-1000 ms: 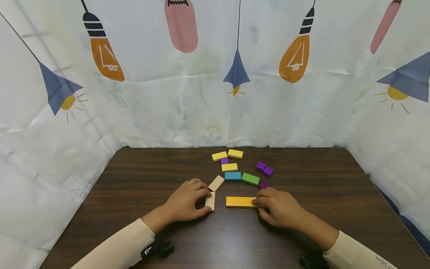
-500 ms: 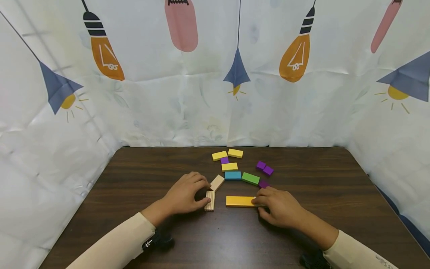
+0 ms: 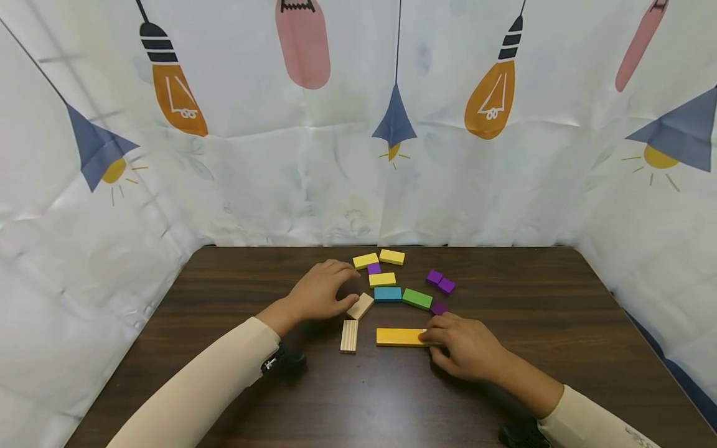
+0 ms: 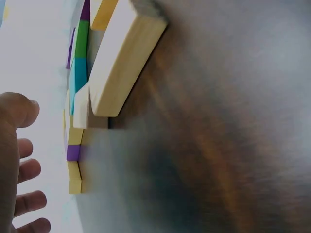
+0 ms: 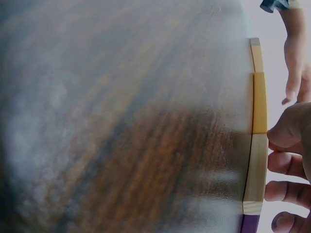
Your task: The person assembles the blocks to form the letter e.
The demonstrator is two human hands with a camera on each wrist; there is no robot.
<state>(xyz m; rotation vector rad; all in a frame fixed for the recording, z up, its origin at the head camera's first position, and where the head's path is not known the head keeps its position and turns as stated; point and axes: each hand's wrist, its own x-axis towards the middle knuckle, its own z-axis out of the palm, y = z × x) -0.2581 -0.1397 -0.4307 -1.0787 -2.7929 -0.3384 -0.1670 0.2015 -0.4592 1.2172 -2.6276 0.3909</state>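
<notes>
My left hand point(image 3: 322, 292) hovers at the left of the block group, fingers spread, holding nothing. Its thumb tip appears over or beside the slanted plain wooden block point(image 3: 361, 306); contact is unclear. Nearer me lies another plain wooden block point(image 3: 349, 336), large in the left wrist view. My right hand point(image 3: 465, 345) rests its fingertips along the orange-yellow block point(image 3: 399, 337) and the plain wooden block point(image 5: 256, 165) adjoining it, which the hand mostly hides from the head camera. Behind are a blue block point(image 3: 388, 295), a green block point(image 3: 417, 298) and a purple block point(image 3: 439, 307).
Farther back lie yellow blocks point(image 3: 383, 280) with a small purple block point(image 3: 374, 268) between them. Two purple cubes point(image 3: 440, 281) sit to the right. The dark wooden table point(image 3: 252, 267) meets a printed curtain point(image 3: 336, 186) at its back edge.
My left hand has left the nearer plain wooden block and moved forward, toward the yellow blocks. That block has turned slightly and shifted a little left. My right hand stays in place.
</notes>
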